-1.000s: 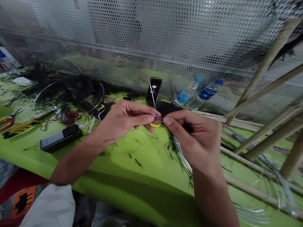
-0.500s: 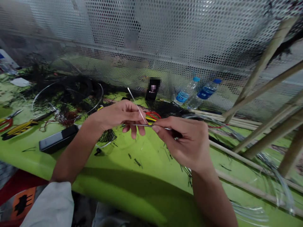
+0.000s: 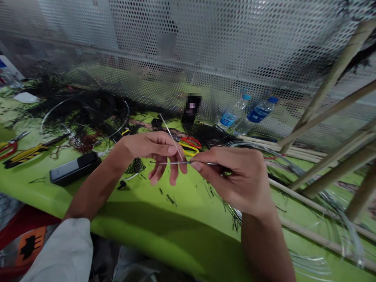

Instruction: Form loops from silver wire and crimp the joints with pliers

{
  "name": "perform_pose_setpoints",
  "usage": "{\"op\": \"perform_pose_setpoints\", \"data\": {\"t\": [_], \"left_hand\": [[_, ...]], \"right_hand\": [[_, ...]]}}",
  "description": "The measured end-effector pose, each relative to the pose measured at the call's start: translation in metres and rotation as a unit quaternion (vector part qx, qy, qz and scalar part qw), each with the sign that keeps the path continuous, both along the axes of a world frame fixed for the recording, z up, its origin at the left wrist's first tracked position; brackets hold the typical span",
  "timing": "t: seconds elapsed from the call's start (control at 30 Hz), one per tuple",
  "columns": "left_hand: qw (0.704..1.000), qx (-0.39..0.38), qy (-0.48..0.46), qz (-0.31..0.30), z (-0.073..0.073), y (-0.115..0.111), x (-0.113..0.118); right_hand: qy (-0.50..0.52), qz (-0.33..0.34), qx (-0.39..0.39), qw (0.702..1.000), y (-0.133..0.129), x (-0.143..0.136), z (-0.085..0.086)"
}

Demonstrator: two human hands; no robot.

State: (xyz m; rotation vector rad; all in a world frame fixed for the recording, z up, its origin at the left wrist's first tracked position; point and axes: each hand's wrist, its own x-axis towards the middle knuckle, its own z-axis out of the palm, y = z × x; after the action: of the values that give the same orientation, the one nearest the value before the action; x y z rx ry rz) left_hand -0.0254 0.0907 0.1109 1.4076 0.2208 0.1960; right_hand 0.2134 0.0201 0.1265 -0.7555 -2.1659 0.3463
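My right hand [image 3: 237, 178] is closed in a pinch on a thin dark metal rod [image 3: 167, 162] that lies level and sticks out to the left. A thin whitish wire [image 3: 167, 124] slants up and left from the rod, just beside the pinching fingertips. My left hand [image 3: 158, 152] is palm-down with its fingers loosely spread. Its thumb tip is close against the whitish wire, and its fingers hang around the rod. Whether they touch the rod I cannot tell. Behind the hands lie scissors [image 3: 190, 147] with red and yellow handles.
A green table [image 3: 188, 219] bears black bristly strands [image 3: 88, 103], a black-and-grey box [image 3: 75, 168], yellow-black pliers [image 3: 26, 154], red-handled cutters [image 3: 11, 147] and two water bottles [image 3: 229, 115]. Wooden poles [image 3: 326, 86] lean at the right; a perforated metal sheet [image 3: 132, 39] stands behind.
My left fingers have spread and dropped lower around the rod, whose left end shows more. The whitish wire keeps nearly the same slant. My right hand still pinches the rod.
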Motion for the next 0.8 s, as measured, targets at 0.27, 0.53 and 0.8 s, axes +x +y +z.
{"op": "perform_pose_setpoints", "data": {"t": [0.27,0.53,0.8], "left_hand": [[0.999,-0.022,0.009,0.033,-0.005,-0.001,0.012],[0.994,0.032,0.018,0.108,-0.002,-0.011,0.014],[0.795,0.530,-0.022,0.294,0.011,-0.036,0.005]], "right_hand": [[-0.018,0.042,-0.022,0.999,-0.001,-0.003,0.002],[-0.013,0.045,-0.048,0.998,-0.006,-0.004,0.006],[-0.001,0.007,-0.061,0.998,-0.009,-0.004,0.005]]}}
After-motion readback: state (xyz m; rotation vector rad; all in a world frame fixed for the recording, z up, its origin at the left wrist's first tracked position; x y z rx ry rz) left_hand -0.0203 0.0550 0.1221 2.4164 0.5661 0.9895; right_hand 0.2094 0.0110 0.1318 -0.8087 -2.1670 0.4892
